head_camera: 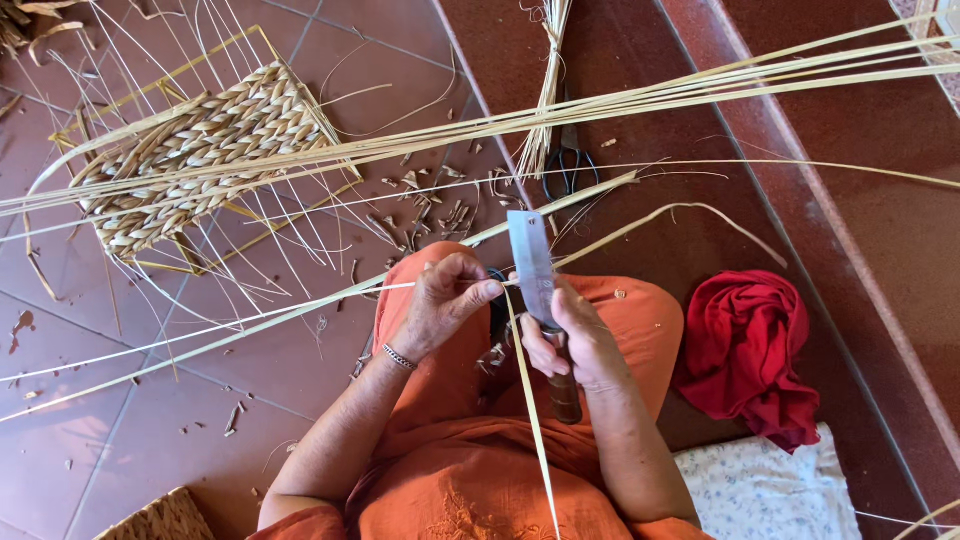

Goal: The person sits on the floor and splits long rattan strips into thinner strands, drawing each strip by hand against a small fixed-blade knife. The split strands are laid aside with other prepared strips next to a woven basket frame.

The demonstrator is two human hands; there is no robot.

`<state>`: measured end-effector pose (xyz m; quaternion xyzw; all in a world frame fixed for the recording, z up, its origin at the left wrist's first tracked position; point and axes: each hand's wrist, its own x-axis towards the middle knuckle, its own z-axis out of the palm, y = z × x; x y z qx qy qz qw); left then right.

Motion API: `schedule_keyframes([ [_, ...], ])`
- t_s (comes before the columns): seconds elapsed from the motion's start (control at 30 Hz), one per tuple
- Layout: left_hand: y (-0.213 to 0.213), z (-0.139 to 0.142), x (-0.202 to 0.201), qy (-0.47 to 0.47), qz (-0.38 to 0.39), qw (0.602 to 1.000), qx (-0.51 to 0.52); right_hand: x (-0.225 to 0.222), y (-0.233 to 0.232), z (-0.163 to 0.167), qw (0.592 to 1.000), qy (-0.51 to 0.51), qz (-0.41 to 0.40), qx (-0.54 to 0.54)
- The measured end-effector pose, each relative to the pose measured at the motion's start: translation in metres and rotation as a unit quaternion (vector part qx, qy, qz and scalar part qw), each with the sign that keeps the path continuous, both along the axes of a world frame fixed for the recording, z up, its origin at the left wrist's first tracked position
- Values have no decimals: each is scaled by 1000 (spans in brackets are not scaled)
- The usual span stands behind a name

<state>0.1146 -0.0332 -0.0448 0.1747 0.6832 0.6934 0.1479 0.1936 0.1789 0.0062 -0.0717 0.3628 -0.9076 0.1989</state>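
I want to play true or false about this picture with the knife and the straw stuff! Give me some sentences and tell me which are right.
1. The right hand holds a flat-bladed knife. True.
2. The left hand pinches a thin pale strip next to the blade. True.
3. The crumpled cloth beside the person's knee is blue. False: it is red.
4. The half-woven basket piece lies on the person's lap. False: it lies on the tiled floor, up to the left.
5. A pair of scissors lies on the floor beyond the knife. True.
6. The person wears a green garment. False: the garment is orange.
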Motion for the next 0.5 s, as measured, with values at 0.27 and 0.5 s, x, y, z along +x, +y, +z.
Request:
schedule_keyframes([
  [0.27, -14, 0, -4, 10, -94, 986, 136, -14, 0, -21, 995, -80, 20, -64],
  [0.5, -1, 6, -13, 31, -109, 989, 95, -27, 7, -52, 989, -139, 10, -55],
])
